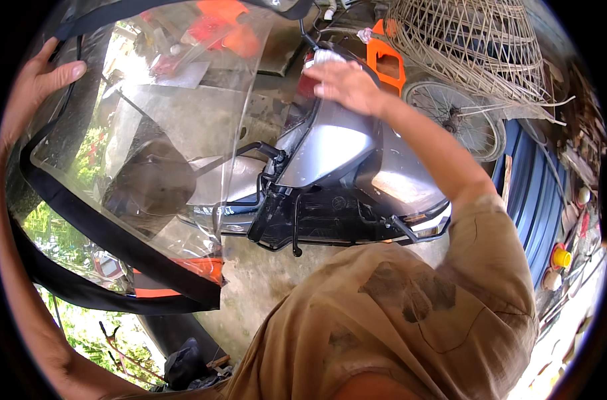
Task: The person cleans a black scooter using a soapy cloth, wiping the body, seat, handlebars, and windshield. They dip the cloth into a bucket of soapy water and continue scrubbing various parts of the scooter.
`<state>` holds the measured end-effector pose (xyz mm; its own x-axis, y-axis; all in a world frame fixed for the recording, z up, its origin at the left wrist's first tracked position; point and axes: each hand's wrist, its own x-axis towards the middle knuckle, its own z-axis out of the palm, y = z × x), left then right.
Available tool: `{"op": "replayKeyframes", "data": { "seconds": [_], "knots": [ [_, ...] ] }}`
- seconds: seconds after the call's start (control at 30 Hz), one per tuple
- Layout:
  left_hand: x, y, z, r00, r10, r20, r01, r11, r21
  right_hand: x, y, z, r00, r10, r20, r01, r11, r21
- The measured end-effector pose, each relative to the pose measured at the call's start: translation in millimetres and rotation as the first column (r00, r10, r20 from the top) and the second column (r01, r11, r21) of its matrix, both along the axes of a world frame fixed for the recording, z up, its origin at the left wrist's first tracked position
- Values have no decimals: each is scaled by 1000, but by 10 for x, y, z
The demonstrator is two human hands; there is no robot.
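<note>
My left hand (pixel 43 82) is raised at the far left, at the black-trimmed edge of a clear plastic cover (pixel 178 115). Its thumb lies apart over the sheet, while the other fingers are partly hidden at the edge. Thin black rods run along the cover. A grey motor scooter (pixel 328 145) stands in front of me, partly seen through the plastic. Slightly blurred, my right hand (pixel 348 87) reaches over the scooter's upper end, beside a red light lens (pixel 306 85). Something white (pixel 328 56) shows just beyond its fingers; whether the hand grips it is unclear.
A woven bamboo basket (pixel 473 45) overhangs a spoked wheel (pixel 451 117) at the upper right. Near my right hand is an orange plastic frame (pixel 387 62). Blue corrugated sheeting (pixel 528 190) lies along the right. A black bag (pixel 186 362) sits low at the left.
</note>
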<state>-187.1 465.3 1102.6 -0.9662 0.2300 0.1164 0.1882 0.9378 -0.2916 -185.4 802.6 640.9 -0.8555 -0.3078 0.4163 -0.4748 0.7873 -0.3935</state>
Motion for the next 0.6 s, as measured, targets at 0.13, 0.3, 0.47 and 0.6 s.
{"op": "replayKeyframes", "data": {
  "seconds": [0.13, 0.3, 0.47, 0.6],
  "knots": [
    [-15, -46, 72, 999, 31, -27, -32, 999, -43, -933, 320, -355, 984, -114, 140, 170, 843, -510],
    [-155, -453, 157, 998, 63, 28, -64, 997, 41, 276, -402, -82, 952, 302, 43, -95, 429, -898],
    [240, 164, -217, 979, 152, -136, -153, 988, 6, 1229, -602, 78, 916, 301, -266, -384, 850, -360],
    [403, 257, -165, 980, 185, -67, -187, 982, -23, 555, -534, -8, 915, -29, -401, -31, 989, -143]
  ]
}}
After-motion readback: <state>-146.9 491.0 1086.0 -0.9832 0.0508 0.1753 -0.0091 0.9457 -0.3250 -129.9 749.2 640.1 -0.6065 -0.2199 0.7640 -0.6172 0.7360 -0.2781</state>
